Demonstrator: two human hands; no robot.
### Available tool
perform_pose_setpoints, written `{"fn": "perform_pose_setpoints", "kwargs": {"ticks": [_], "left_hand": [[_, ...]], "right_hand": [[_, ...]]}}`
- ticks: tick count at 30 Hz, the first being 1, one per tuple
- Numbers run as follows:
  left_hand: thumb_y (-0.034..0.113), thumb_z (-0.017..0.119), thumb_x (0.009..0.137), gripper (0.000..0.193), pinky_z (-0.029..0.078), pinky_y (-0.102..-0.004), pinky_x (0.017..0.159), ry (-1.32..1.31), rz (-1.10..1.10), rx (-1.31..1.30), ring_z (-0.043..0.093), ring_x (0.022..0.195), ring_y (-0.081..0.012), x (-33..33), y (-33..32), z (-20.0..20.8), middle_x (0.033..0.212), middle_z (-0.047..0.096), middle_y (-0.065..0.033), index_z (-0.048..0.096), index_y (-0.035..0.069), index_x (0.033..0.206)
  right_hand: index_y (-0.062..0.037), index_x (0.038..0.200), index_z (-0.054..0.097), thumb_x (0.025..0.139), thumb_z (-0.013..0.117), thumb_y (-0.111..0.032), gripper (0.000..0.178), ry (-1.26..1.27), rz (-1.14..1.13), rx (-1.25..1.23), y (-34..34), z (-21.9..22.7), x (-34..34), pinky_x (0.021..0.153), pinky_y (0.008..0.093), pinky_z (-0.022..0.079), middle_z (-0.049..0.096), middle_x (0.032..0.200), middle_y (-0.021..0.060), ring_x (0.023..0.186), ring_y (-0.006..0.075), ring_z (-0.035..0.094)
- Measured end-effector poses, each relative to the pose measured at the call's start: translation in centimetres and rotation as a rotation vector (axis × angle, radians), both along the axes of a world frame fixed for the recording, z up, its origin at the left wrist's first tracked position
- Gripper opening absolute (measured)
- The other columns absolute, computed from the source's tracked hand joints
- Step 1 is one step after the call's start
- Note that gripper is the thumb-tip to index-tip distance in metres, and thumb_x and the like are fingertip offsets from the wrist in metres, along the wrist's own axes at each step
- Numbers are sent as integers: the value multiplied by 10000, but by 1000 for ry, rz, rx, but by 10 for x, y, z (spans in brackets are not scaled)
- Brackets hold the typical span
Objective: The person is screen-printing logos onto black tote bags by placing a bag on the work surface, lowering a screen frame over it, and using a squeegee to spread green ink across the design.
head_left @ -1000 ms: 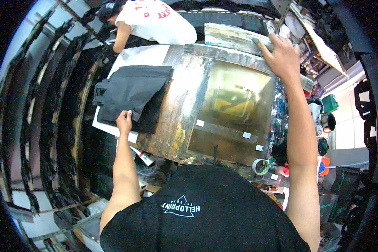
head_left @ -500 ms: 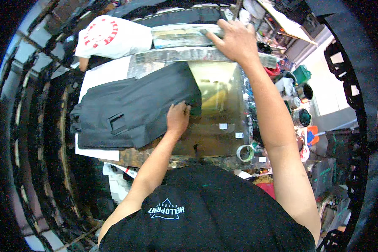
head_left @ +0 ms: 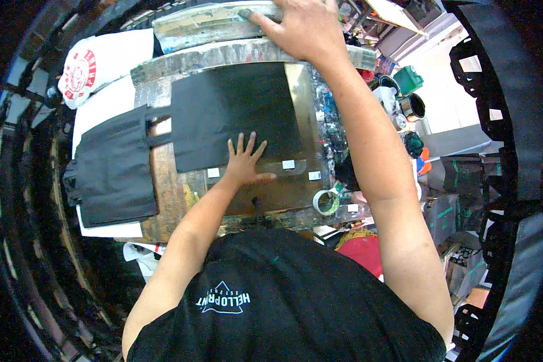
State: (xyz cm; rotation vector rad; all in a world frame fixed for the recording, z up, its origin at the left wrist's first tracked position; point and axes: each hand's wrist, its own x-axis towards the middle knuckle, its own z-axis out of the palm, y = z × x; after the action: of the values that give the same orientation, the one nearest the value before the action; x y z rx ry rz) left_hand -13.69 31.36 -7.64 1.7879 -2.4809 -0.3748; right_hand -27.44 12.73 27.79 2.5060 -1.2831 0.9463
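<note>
A black fabric bag [head_left: 229, 102] lies flat on the brown work board [head_left: 235, 202]. My left hand [head_left: 244, 166] rests with fingers spread on its near edge. To the left is a pile of folded black bags [head_left: 117, 172] on a white sheet [head_left: 105, 107]. Dark straps bridge the gap between the pile and the flat bag. At the far side, my right hand [head_left: 311, 29] grips the edge of a paint-smeared screen frame [head_left: 208, 27], its thumb on the near side. The fingertips are cut off by the picture's top edge.
A person in a white shirt [head_left: 117, 54] with a red print is at the far left. A tape roll [head_left: 326, 203] lies by the board's near right corner. Along the right stand paint cans [head_left: 412, 106] and a green container [head_left: 409, 79]. Small white squares [head_left: 288, 164] mark the board.
The black bag under my left hand has gone from bunched over the pile to flat on the board. My left fingers have spread from a closed grip. My right hand stays on the frame.
</note>
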Motion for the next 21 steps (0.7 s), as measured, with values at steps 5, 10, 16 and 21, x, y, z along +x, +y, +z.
{"fn": "perform_pose_setpoints", "kwargs": {"ticks": [5,10,16,21], "left_hand": [[987,454,704,1223,-15,-764,1163,49,-22,-15,40,1555,-523,-41,-15,-4,1713,124,-218,328,200,1630],[986,465,699,1228,-34,-762,1162,96,-2,-39,36,1556,-519,-63,-3,-7,1712,127,-216,335,191,1627],[981,483,692,1251,-24,-751,1172,64,-32,45,43,1561,-504,-63,4,0,1711,128,-220,315,173,1632],[988,486,689,1282,31,-721,1196,159,42,204,88,1564,-487,-54,5,21,1707,145,-223,308,136,1630]], "right_hand": [[-25,900,667,938,580,-607,590,16,-4,-30,-4,4,2,929,528,427,693,914,224,968,392,648],[-27,870,656,935,580,-616,597,16,-16,-19,-1,5,1,917,521,432,690,892,223,943,392,650],[-28,828,645,929,579,-630,613,18,-8,14,5,6,2,899,516,431,690,881,218,917,389,651],[-32,823,654,925,580,-637,618,35,-19,-11,11,6,4,878,511,438,691,879,213,910,389,649]]}}
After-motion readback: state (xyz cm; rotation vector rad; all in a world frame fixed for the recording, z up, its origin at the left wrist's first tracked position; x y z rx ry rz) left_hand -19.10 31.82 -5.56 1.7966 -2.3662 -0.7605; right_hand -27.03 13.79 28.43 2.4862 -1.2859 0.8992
